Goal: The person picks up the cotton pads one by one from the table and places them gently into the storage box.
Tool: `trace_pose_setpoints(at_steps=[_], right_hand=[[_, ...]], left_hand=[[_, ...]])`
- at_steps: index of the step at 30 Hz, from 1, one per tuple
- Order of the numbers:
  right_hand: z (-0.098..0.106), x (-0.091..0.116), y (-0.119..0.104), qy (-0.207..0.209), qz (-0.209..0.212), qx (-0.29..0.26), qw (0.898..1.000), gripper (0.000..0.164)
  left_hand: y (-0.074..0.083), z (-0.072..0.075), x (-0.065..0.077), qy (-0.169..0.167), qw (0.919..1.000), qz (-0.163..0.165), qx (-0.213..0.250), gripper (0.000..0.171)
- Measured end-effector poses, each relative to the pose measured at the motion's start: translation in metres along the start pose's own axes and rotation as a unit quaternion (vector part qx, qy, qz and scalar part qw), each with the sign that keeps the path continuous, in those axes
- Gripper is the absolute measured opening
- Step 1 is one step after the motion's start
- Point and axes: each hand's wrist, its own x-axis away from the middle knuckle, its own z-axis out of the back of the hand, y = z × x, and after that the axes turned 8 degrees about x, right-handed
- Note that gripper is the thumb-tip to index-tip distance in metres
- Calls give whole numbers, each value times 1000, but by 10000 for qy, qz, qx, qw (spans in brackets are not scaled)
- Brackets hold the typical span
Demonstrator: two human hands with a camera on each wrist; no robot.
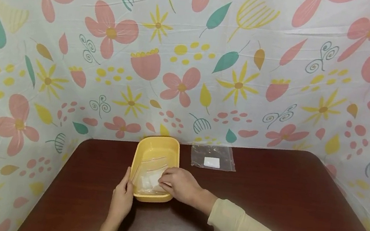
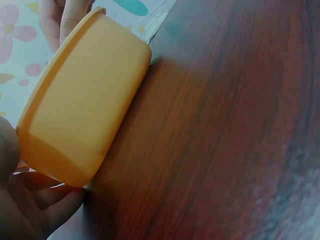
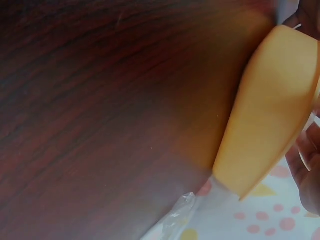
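In the head view a yellow plastic tray (image 1: pixel 179 153) stands on the table. My left hand (image 1: pixel 122 200) grips its near left side, thumb at the rim; in the left wrist view the fingers (image 2: pixel 62 205) lie along the outer wall. Inside the tray lie clear plastic bags (image 1: pixel 148 166) with white rectangular pieces. My right hand (image 1: pixel 182 186) reaches over the right rim and pinches a clear bag with a white piece (image 1: pixel 152 181) near the tray's front. In the right wrist view the tray wall (image 3: pixel 270 110) hides part of that hand.
Another clear plastic bag (image 1: pixel 200 154) with a white rectangle lies flat to the right of the tray, near the table's back edge. The dark red-brown table (image 1: pixel 283 204) meets a flower-patterned sheet (image 1: pixel 179 106) behind and at the sides.
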Motion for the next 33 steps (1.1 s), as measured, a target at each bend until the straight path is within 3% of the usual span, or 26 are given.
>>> trace_pose_setpoints(at_steps=[21, 33], right_hand=[[11, -3, 3, -34, 20, 59, 10000, 9], [22, 23, 27, 91, -695, -9, 9975, 15]], left_hand=[[0, -2, 0, 56, 10000, -62, 39, 50], [-1, 0, 0, 34, 10000, -1, 68, 50]])
